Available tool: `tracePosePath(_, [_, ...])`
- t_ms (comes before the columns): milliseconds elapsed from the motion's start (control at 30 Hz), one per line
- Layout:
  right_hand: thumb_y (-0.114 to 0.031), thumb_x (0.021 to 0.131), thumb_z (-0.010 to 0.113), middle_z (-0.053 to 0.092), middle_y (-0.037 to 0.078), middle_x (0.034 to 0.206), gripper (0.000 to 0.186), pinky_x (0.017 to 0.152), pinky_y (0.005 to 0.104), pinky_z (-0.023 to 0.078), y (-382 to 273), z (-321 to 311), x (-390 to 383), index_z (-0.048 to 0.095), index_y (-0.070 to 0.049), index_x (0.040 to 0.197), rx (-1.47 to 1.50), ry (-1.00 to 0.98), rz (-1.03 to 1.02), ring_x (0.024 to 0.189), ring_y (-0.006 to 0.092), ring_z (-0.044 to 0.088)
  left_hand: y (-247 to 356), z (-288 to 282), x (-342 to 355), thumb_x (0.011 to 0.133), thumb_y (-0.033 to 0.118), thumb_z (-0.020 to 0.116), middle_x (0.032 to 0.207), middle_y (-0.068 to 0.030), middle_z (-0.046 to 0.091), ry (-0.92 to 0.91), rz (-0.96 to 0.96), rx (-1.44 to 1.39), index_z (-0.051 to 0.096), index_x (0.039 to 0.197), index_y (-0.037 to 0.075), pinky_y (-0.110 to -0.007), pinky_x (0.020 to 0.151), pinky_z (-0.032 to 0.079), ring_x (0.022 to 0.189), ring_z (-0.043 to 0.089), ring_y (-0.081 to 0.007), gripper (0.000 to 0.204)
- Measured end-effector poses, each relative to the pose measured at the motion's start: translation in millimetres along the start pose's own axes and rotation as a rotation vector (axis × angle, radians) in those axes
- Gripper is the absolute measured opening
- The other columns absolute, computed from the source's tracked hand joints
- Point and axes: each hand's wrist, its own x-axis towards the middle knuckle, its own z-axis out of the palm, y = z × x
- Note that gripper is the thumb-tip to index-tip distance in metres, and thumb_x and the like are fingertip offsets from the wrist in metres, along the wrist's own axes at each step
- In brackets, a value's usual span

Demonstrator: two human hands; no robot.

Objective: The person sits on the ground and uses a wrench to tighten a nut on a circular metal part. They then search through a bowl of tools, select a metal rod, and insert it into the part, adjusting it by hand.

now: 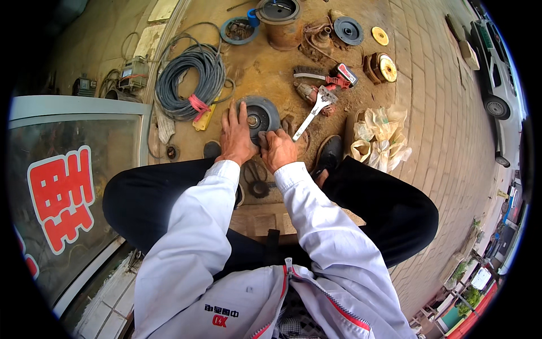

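Observation:
A grey metal disc (261,110) with a central bore lies on the dirty ground in front of me. My left hand (236,135) rests on its left side, fingers stretched out and slightly apart. My right hand (278,147) is closed at the disc's lower right edge, around something small and grey that I cannot make out. A white adjustable wrench (310,118) lies just right of that hand, over a dirty red-orange part. Below the disc is a dark toothed metal part (258,187), partly between my forearms.
Coiled grey cable (189,79) lies left, beside a glass door (84,124). A red power tool (339,79), rusty housing (279,31), yellow-faced spool (384,66) and small discs (348,29) lie ahead. A plastic-bag bundle (378,135) is right. A white car (497,96) stands beyond the paving.

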Motion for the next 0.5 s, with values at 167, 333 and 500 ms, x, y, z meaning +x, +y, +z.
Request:
tracePosePath(167, [-0.011, 0.076, 0.078, 0.073, 0.019, 0.090, 0.027, 0.075, 0.0394, 0.056, 22.2, -4.5, 10.9, 0.075, -0.003, 0.102, 0.242, -0.239, 0.092, 0.086, 0.0329, 0.072, -3.8, 0.7, 1.3, 0.063, 0.025, 0.091, 0.165, -0.0208, 0.015, -0.077, 0.006, 0.070, 0.016, 0.161, 0.008, -0.050, 0.118, 0.035, 0.148, 0.021, -0.0460, 0.124])
tracePosePath(333, [-0.020, 0.083, 0.079, 0.077, 0.013, 0.087, 0.029, 0.076, 0.0355, 0.055, 60.9, -32.6, 7.7, 0.076, 0.001, 0.104, 0.317, -0.286, 0.254, 0.081, 0.0176, 0.070, 9.0, -26.2, -9.0, 0.061, 0.027, 0.095, 0.163, -0.0247, 0.016, -0.140, -0.053, 0.021, 0.014, 0.161, 0.010, -0.053, 0.120, 0.027, 0.149, 0.021, -0.0464, 0.129])
tracePosePath(500, [-0.032, 0.084, 0.079, 0.074, 0.019, 0.087, 0.042, 0.078, 0.0390, 0.055, 44.1, -62.6, -23.8, 0.074, 0.003, 0.106, 0.469, -0.104, 0.320, 0.081, 0.0303, 0.072, -6.2, 2.1, -40.3, 0.067, 0.027, 0.093, 0.157, -0.0288, 0.026, 0.054, -0.237, -0.200, 0.025, 0.154, 0.002, -0.050, 0.118, 0.031, 0.144, 0.030, -0.0469, 0.113])
